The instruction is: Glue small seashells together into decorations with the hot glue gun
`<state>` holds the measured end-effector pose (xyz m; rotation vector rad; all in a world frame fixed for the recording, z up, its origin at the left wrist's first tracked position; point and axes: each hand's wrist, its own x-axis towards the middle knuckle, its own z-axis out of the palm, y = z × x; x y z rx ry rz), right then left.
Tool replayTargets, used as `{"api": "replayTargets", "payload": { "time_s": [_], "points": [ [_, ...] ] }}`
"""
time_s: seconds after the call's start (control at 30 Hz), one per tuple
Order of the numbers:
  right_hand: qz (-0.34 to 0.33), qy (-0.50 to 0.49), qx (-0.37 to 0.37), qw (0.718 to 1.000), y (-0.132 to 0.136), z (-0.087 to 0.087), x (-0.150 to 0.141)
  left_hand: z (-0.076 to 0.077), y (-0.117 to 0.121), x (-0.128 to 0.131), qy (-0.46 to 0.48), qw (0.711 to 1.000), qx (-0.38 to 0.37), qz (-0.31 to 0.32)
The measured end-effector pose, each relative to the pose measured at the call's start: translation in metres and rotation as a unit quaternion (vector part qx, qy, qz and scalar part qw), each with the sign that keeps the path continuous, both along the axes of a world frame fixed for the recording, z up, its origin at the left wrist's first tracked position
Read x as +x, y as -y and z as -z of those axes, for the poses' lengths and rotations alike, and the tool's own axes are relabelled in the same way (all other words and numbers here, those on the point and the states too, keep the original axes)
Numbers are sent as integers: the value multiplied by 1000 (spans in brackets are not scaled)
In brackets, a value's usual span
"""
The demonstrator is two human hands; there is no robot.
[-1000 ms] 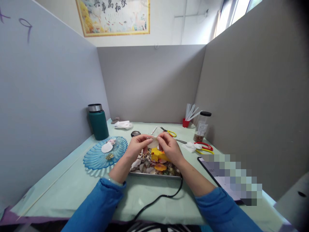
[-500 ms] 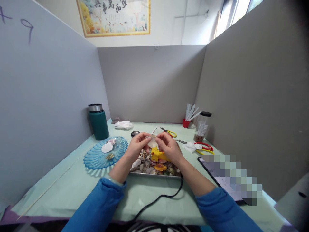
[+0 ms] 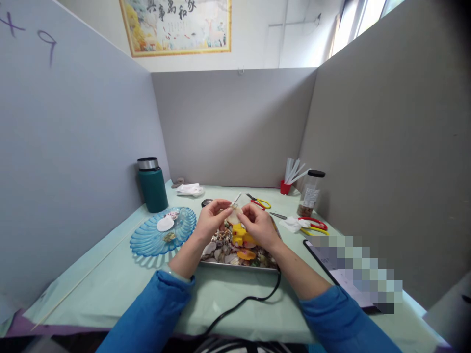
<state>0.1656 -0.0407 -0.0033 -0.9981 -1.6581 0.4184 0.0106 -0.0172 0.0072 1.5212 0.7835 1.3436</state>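
Observation:
My left hand (image 3: 211, 223) and my right hand (image 3: 259, 225) meet above a metal tray (image 3: 239, 266) of mixed seashells. Between their fingertips they pinch a pale, flat shell (image 3: 234, 216), partly covered by the fingers. A yellow hot glue gun (image 3: 240, 236) lies on the shells just below, and its black cord (image 3: 253, 297) runs over the front of the table. Close to it sits an orange shell (image 3: 246, 254). To the left, a blue scalloped glass plate (image 3: 145, 240) bears a white disc (image 3: 165, 224), a pinkish cluster (image 3: 171, 215) and a small yellowish piece (image 3: 169, 238).
A green bottle (image 3: 152, 189) stands behind the plate. On the right are a clear jar (image 3: 309, 196), a red cup of glue sticks (image 3: 285, 187), red-and-yellow-handled pliers (image 3: 314, 225), tissue (image 3: 295, 224) and a tablet (image 3: 346, 282). More pliers (image 3: 261, 202) lie behind the tray. Grey partitions enclose the table.
Both hands stay pinched on the pale shell, which has tilted slightly between the fingers. The whole view has shifted a little; other things rest where they were.

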Motion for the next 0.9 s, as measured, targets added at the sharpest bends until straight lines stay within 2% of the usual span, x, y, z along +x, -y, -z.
{"api": "replayTargets", "payload": {
  "time_s": [0.07,0.27,0.47,0.7,0.9],
  "points": [
    [-1,0,-1,1000,0,0,0,0,0,0,1,1000,-9,4],
    [-12,-5,-11,1000,0,1,0,-1,2,-2,-22,996,-58,68],
    [-20,15,-10,1000,0,2,1,-1,1,-3,-33,996,-40,70],
    [7,-34,2,999,1,-2,1,6,-2,-2,-122,992,1,11],
    [7,-29,13,999,1,-2,2,4,1,0,-115,993,2,23]
  ]
}}
